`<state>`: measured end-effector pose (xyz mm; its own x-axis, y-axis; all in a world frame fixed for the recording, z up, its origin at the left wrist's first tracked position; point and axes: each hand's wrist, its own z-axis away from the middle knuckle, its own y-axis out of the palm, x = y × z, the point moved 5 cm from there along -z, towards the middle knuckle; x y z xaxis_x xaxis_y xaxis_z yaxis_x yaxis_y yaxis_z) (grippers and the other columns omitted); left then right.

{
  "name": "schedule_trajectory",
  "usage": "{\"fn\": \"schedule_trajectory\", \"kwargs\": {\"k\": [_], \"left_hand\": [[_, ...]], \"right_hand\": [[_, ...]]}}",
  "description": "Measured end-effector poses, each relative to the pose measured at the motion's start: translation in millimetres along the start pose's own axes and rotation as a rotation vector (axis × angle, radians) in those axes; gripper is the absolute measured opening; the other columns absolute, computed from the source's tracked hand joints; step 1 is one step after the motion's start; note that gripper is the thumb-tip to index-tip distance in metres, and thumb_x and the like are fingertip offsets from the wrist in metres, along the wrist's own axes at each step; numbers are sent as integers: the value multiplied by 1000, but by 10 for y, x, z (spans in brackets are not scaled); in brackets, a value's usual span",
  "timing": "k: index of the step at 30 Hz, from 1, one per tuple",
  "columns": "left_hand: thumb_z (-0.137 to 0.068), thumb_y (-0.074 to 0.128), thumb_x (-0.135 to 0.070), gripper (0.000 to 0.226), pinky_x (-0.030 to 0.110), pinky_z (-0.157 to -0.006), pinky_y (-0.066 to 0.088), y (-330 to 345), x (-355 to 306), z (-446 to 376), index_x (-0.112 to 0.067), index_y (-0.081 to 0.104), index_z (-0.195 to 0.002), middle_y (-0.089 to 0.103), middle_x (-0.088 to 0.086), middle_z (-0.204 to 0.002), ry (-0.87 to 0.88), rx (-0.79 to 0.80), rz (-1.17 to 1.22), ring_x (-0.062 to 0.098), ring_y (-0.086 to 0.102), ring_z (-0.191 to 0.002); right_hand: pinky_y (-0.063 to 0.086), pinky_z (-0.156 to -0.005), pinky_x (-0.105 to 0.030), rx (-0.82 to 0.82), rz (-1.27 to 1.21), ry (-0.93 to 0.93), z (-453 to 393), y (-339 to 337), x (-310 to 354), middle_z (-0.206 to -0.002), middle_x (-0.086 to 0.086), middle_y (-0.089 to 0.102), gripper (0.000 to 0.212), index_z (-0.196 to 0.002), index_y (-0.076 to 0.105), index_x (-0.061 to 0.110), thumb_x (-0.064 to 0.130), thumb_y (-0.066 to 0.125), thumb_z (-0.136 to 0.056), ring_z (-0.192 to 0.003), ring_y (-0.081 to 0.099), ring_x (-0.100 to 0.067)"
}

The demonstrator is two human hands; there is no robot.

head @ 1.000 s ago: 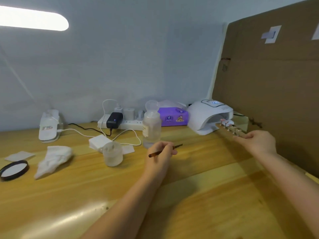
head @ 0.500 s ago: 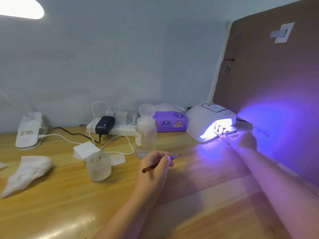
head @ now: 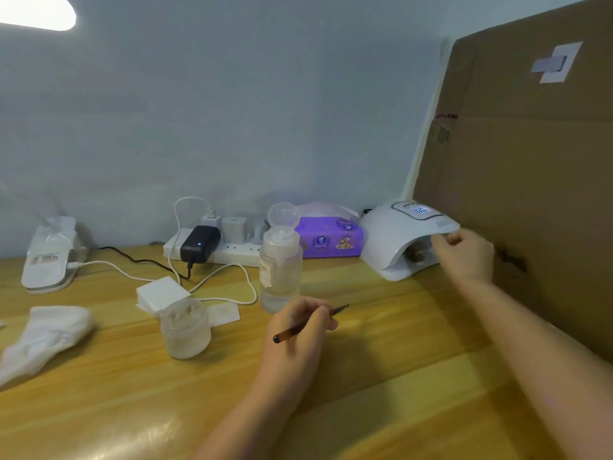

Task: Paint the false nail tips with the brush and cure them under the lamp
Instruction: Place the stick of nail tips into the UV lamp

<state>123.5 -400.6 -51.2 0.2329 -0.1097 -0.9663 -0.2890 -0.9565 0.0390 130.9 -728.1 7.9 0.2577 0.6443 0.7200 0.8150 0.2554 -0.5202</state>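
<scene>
The job looks to be at the cure step, though this is a guess. The lamp [head: 398, 242] sits at about 2 o'clock on the desk [head: 381, 376], and its little screen glows, but no purple light shows in its mouth. Something small and dark lies inside the mouth; it may be the nail tips [head: 415, 255], but it is too dim to be sure. The right hand [head: 464, 249] is at the front edge of the lamp, with its fingers curled at the rim. Its grip looks closed, but I cannot tell if it holds the lamp or something small. The left hand [head: 300, 330] rests near the middle of the desk and pinches the brush [head: 308, 323] tight, with the brush tip pointing to 2 o'clock. So the painting may be done for now, and the curing may be on or just over; more coats could be left. The desk is yellow wood and shiny. At 12 o'clock stands a clear bottle [head: 281, 270], with a purple tissue pack [head: 330, 242] behind it. A power strip [head: 212, 250] with plugs lies at 11 o'clock. A small frosted jar [head: 185, 328] and white pads [head: 162, 293] sit at 10 o'clock, and a white cloth [head: 46, 333] lies at 9 o'clock. The wall is pale grey, and a big brown cardboard sheet [head: 530, 177] stands at 3 o'clock.
</scene>
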Motion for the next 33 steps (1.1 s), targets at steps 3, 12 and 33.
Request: {"fn": "schedule_trajectory", "kwargs": {"k": [3, 12, 33], "left_hand": [[-77, 55, -32, 22, 49, -85, 51, -4, 4, -2, -20, 72, -83, 74, -1, -77, -18, -1, 5, 23, 69, -85], [-76, 56, -31, 22, 54, -90, 51, -14, -8, -5, -18, 72, -84, 74, 0, -77, -33, -26, 4, 24, 69, -86], [-75, 53, -28, 23, 50, -75, 53, -8, -66, 28, -14, 70, -81, 73, 4, -76, -24, -32, -5, 40, 63, -82]], "right_hand": [[39, -57, -24, 66, -6, -155, -53, -19, 298, -75, 7, 60, 4, -83, 59, 25, 27, 56, -81, -69, 56, -13], [47, -89, -36, 373, 541, -119, -458, 363, 676, -133, -9, 55, 43, -131, 55, 25, 18, 41, -91, -114, 54, -32], [46, -85, -35, 481, 284, -82, -314, 295, 565, -108, -8, 57, 54, -128, 41, 16, 19, 61, -79, -98, 56, -27]]}}
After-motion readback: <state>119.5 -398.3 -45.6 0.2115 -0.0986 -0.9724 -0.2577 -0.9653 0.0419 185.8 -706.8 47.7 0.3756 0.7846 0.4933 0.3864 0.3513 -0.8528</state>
